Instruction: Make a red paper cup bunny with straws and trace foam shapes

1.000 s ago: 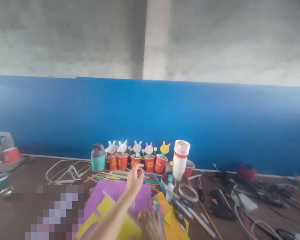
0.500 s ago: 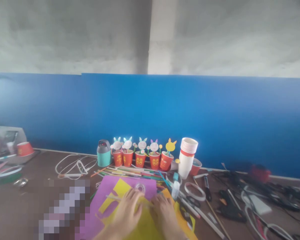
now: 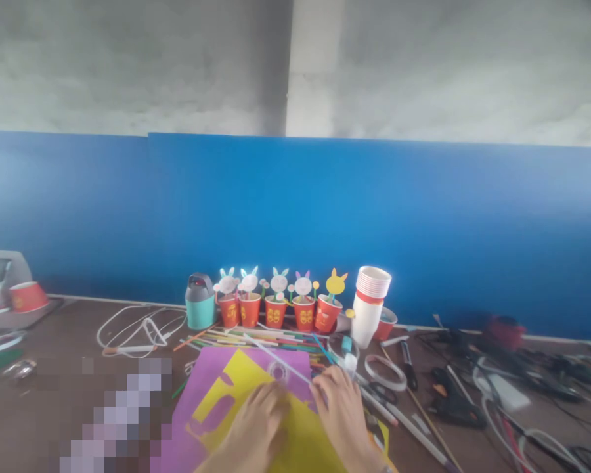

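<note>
My left hand [image 3: 256, 424] is over a yellow paper sheet [image 3: 305, 437], its fingers bent together and gripping the sheet; the fingertips are partly hidden. Cut-out holes show in the sheet's left part. Between the thumb and fingers of my right hand [image 3: 343, 414] is one end of a thin pale stick [image 3: 276, 355], which slants up to the left over the papers. Beneath the yellow sheet lies a purple sheet [image 3: 177, 430]. A clear roll of tape [image 3: 277, 372] rests on the purple sheet, beyond my hands.
Behind the sheets lie many coloured sticks [image 3: 256, 338]. Several red paper cups [image 3: 276, 312] with rabbit-head figures stand by the blue partition [image 3: 295, 217]. To the right are stacked white cups [image 3: 367, 315], a small bottle [image 3: 349, 364], a glue gun [image 3: 456, 401] and cables.
The pale stick has swung from lying almost level between my hands to slanting up leftward from my right hand. My right hand has shifted right, and my left hand slightly nearer me.
</note>
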A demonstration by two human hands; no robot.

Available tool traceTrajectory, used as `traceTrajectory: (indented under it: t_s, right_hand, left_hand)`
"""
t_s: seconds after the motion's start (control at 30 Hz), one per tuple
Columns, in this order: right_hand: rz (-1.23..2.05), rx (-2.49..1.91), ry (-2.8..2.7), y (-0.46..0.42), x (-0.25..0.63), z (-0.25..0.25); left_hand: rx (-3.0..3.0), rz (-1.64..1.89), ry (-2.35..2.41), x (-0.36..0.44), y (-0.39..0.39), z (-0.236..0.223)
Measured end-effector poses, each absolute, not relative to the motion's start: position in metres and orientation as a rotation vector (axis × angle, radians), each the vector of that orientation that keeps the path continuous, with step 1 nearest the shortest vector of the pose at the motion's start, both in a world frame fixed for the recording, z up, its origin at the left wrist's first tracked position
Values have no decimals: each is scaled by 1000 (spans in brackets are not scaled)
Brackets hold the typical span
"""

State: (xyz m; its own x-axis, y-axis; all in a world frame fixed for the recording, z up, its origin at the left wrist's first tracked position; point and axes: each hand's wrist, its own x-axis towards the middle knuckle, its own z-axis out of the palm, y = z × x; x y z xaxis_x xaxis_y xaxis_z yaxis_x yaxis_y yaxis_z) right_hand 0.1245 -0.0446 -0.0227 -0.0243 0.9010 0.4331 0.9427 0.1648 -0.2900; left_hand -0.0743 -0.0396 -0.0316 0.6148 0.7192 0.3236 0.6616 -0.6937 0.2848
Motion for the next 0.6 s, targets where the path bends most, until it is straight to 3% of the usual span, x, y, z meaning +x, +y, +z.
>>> traceTrajectory:
  t_s: [0.23, 0.47, 0.6]
  right_hand:
    - [-65, -1781, -2026, -38, 117, 3]
    - [-198, -1784, -2032, 10, 92, 26]
    - [-8, -1649, -2108, 1, 84, 13]
  left_hand:
    - [2663, 169, 1367, -58, -50, -42]
    - [2556, 217, 1394, -56, -52, -44]
    - [2543, 140, 1376, -55, -50, -38]
